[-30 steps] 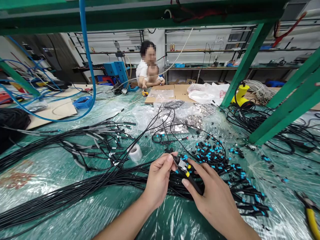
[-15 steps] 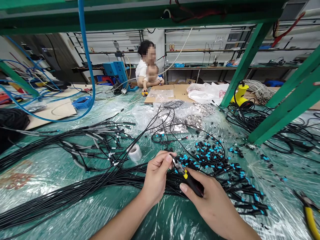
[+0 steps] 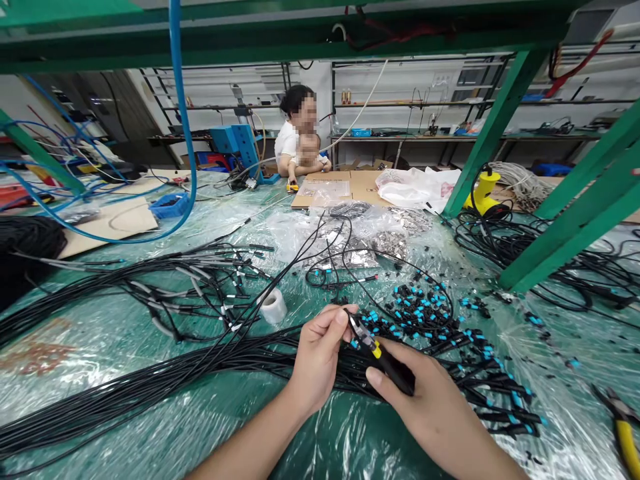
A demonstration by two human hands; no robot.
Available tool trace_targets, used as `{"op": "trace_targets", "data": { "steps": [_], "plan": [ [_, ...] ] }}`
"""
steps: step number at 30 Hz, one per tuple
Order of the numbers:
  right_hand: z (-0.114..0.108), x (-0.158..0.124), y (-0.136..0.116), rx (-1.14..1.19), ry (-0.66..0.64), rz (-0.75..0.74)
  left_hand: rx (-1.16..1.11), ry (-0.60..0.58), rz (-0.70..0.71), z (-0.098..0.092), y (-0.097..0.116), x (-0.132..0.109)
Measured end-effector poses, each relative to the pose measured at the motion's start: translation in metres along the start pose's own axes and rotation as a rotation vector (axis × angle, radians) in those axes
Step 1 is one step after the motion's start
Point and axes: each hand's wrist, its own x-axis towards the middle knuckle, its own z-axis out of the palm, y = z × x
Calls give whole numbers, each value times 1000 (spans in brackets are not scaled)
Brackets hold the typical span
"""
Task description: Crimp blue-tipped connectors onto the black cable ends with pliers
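In your right hand [image 3: 417,400], the small tool [image 3: 387,360] has a smooth black plastic grip with a yellow band and bright metal at its tip. Left of your left hand [image 3: 315,357], the cables [image 3: 150,393] have matt black sheathing. Beyond your hands, the connectors [image 3: 420,310] are glossy black and cyan plastic. Below them, glossy clear plastic sheeting [image 3: 320,447] lies crinkled.

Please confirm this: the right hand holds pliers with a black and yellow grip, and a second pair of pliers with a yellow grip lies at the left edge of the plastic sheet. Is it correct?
Not quite: the second pair of pliers lies at the right edge of the plastic sheet, not the left, as the head view shows. The right hand does hold the pliers with the black and yellow grip.
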Motion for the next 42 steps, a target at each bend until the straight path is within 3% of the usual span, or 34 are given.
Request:
{"op": "trace_targets", "data": {
  "steps": [3, 7, 17, 26, 33, 35, 38, 42],
  "plan": [
    [3, 1, 4, -252, 154, -21, 124, 5, 68, -2, -3, -1],
    [2, 2, 3, -259, 123, -39, 155, 7, 79, -3, -3, -2],
    [4, -4, -7, 271, -149, 23, -83, -4, -16, -6, -2, 7],
    [-1, -5, -3, 476, -296, 96, -18, -127, 35, -10, 2, 8],
    [1, 0, 3, 742, -455, 176, -71, -138, -8, -8, 1, 4],
    [2, 1, 3, 703, -417, 181, -57, -104, 1, -8, -2, 4],
    [4, 2, 0, 424, -196, 88, 9, -66, 22, -7, -2, 4],
    [5, 0, -2, 127, -48, -11, 4, -81, -70, -4, 2, 2]
  ]
}}
